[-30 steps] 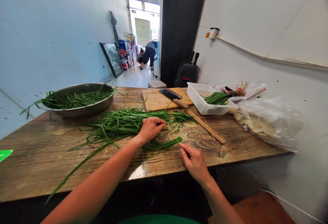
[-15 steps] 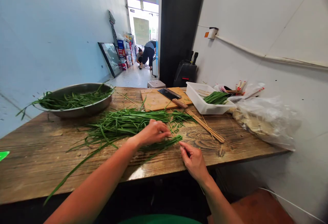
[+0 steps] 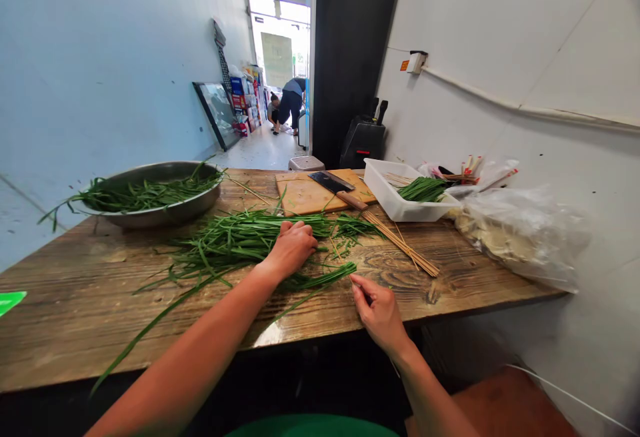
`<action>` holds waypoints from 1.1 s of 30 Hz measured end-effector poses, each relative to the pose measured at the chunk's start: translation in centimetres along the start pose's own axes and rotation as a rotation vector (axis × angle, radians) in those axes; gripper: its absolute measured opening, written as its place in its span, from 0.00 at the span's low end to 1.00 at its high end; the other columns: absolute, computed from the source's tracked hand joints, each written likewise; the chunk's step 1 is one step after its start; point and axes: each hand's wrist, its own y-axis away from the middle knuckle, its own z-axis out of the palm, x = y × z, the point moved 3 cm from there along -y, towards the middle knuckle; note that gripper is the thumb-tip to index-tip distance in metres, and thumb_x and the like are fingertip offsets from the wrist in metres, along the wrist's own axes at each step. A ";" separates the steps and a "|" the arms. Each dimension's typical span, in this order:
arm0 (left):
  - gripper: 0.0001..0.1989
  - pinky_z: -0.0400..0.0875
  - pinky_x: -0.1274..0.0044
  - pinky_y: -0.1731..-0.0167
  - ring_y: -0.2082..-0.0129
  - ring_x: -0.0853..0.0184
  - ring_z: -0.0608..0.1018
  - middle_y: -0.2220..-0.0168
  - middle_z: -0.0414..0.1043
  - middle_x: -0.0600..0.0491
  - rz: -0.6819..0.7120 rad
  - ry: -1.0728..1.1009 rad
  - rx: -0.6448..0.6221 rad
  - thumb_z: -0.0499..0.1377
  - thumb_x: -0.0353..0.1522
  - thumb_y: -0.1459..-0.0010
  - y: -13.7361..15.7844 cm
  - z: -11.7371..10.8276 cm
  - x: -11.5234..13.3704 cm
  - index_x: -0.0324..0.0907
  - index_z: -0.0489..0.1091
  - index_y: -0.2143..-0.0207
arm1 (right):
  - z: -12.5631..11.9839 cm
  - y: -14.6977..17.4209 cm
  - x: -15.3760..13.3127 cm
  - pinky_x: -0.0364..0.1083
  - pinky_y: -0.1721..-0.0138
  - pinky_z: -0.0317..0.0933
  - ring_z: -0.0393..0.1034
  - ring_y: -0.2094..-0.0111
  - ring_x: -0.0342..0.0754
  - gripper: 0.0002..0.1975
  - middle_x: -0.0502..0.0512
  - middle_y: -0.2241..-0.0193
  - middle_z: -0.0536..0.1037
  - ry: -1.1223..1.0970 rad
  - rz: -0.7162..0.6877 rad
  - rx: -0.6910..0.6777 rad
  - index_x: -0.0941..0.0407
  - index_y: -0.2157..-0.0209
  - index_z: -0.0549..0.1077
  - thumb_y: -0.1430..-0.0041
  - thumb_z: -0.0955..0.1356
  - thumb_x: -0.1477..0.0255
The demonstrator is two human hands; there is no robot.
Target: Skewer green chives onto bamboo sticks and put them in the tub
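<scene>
A loose heap of long garlic chives (image 3: 235,240) lies across the middle of the wooden table. My left hand (image 3: 293,247) rests over the heap's right side, its fingers curled closed around some blades; the fingertips are partly hidden. Nearer the table's front, my right hand (image 3: 377,310) pinches a thin bamboo skewer at the cut ends of a small row of chives (image 3: 335,274). That row appears threaded on the skewer, with its blades trailing left beneath my left hand. Chopped bits of chive (image 3: 343,247) lie between the heap and my right hand.
Behind the heap a cleaver (image 3: 333,184) lies on a cutting board (image 3: 300,197), with bamboo skewers (image 3: 405,247) beside its handle. A metal basin (image 3: 165,216) of chives stands left. At right are a white tray (image 3: 400,207) and a plastic bag (image 3: 520,230). Two people (image 3: 287,104) are by the doorway.
My left hand has moved up and left, from beside the threaded chives onto the heap. The right hand keeps its pinch in nearly the same place.
</scene>
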 end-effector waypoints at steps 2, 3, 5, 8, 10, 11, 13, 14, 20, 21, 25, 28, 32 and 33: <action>0.10 0.51 0.70 0.61 0.65 0.63 0.65 0.72 0.68 0.50 -0.003 0.034 0.024 0.52 0.32 0.48 0.0 -0.2 0.1 0.42 0.72 0.77 | 0.0 0.0 0.0 0.47 0.61 0.67 0.72 0.62 0.50 0.14 0.57 0.63 0.77 0.006 -0.009 0.003 0.56 0.59 0.73 0.45 0.61 0.73; 0.11 0.51 0.70 0.61 0.65 0.63 0.66 0.72 0.69 0.50 -0.009 0.057 0.039 0.52 0.33 0.47 0.0 -0.3 0.1 0.42 0.72 0.75 | 0.0 0.0 0.0 0.48 0.61 0.67 0.72 0.62 0.50 0.14 0.57 0.63 0.77 0.008 -0.016 0.006 0.56 0.59 0.73 0.45 0.61 0.73; 0.12 0.52 0.70 0.60 0.65 0.64 0.68 0.72 0.71 0.50 -0.030 0.101 0.064 0.50 0.34 0.45 0.0 -0.4 0.1 0.43 0.73 0.72 | -0.1 -0.1 -0.1 0.48 0.61 0.67 0.72 0.62 0.50 0.14 0.57 0.63 0.77 0.009 -0.026 0.013 0.56 0.59 0.73 0.45 0.61 0.73; 0.13 0.54 0.72 0.60 0.66 0.65 0.70 0.72 0.73 0.50 -0.075 0.148 0.083 0.49 0.35 0.44 -0.2 -0.2 0.0 0.43 0.73 0.71 | -0.1 0.0 -0.1 0.47 0.62 0.67 0.72 0.62 0.50 0.14 0.57 0.63 0.77 0.003 -0.027 0.009 0.56 0.58 0.73 0.45 0.61 0.73; 0.12 0.55 0.72 0.59 0.66 0.65 0.71 0.71 0.74 0.51 -0.102 0.166 0.084 0.50 0.35 0.45 -0.3 0.0 -0.1 0.44 0.74 0.70 | -0.1 0.0 -0.2 0.47 0.61 0.67 0.72 0.62 0.50 0.14 0.57 0.63 0.77 -0.004 -0.019 0.003 0.56 0.58 0.73 0.45 0.61 0.73; 0.12 0.55 0.72 0.59 0.65 0.66 0.71 0.70 0.75 0.51 -0.118 0.172 0.086 0.51 0.34 0.45 -0.3 0.0 -0.2 0.44 0.74 0.70 | -0.1 0.0 -0.2 0.47 0.61 0.67 0.72 0.62 0.50 0.14 0.57 0.62 0.77 -0.007 -0.014 0.001 0.56 0.58 0.73 0.45 0.61 0.73; 0.11 0.56 0.73 0.58 0.65 0.66 0.72 0.68 0.75 0.53 -0.153 0.195 0.101 0.52 0.34 0.46 -0.4 0.1 -0.4 0.45 0.74 0.68 | -0.1 0.0 -0.1 0.47 0.62 0.67 0.72 0.62 0.50 0.14 0.57 0.62 0.77 -0.013 -0.007 0.000 0.56 0.58 0.73 0.45 0.61 0.73; 0.11 0.57 0.73 0.58 0.64 0.66 0.72 0.67 0.75 0.53 -0.169 0.220 0.110 0.52 0.34 0.46 -0.4 0.1 -0.5 0.45 0.73 0.67 | 0.0 0.1 -0.1 0.47 0.62 0.67 0.72 0.62 0.50 0.14 0.57 0.62 0.77 -0.015 -0.004 -0.002 0.56 0.58 0.73 0.45 0.61 0.73; 0.12 0.64 0.78 0.61 0.64 0.68 0.74 0.65 0.75 0.53 -0.204 0.426 0.121 0.52 0.34 0.47 -0.5 0.1 -0.5 0.43 0.73 0.64 | 0.0 0.0 0.2 0.47 0.60 0.67 0.72 0.61 0.50 0.14 0.57 0.62 0.77 -0.024 -0.009 -0.011 0.56 0.58 0.73 0.45 0.61 0.73; 0.12 0.64 0.78 0.61 0.65 0.68 0.74 0.65 0.75 0.53 -0.207 0.439 0.118 0.52 0.34 0.47 -0.5 0.1 -0.5 0.43 0.73 0.64 | 0.0 0.0 0.1 0.48 0.60 0.67 0.72 0.61 0.50 0.14 0.57 0.62 0.77 -0.025 -0.011 -0.010 0.56 0.58 0.73 0.45 0.61 0.73; 0.12 0.65 0.79 0.61 0.65 0.69 0.74 0.66 0.75 0.54 -0.213 0.446 0.114 0.52 0.34 0.47 -0.5 0.0 -0.3 0.43 0.74 0.65 | 0.0 0.0 0.0 0.47 0.61 0.67 0.72 0.62 0.50 0.14 0.57 0.63 0.77 -0.035 -0.008 -0.005 0.56 0.58 0.73 0.45 0.61 0.73; 0.11 0.65 0.79 0.62 0.65 0.68 0.74 0.66 0.75 0.54 -0.202 0.433 0.108 0.52 0.34 0.47 -0.5 0.0 -0.2 0.43 0.74 0.66 | 0.0 0.0 -0.1 0.46 0.62 0.67 0.72 0.62 0.50 0.14 0.56 0.63 0.77 -0.040 -0.005 -0.008 0.56 0.58 0.73 0.45 0.61 0.73; 0.11 0.65 0.79 0.63 0.66 0.69 0.74 0.67 0.75 0.53 -0.153 0.428 0.125 0.53 0.33 0.47 -0.5 0.0 -0.2 0.42 0.74 0.66 | 0.0 0.0 -0.1 0.47 0.61 0.67 0.72 0.62 0.49 0.14 0.57 0.63 0.77 -0.025 -0.021 -0.010 0.57 0.58 0.73 0.45 0.61 0.74; 0.11 0.65 0.79 0.64 0.66 0.69 0.74 0.67 0.75 0.53 -0.139 0.426 0.131 0.53 0.33 0.47 -0.5 0.0 -0.2 0.42 0.74 0.66 | 0.0 0.0 -0.1 0.47 0.61 0.67 0.72 0.62 0.49 0.14 0.57 0.63 0.77 -0.019 -0.023 -0.012 0.57 0.58 0.73 0.45 0.61 0.74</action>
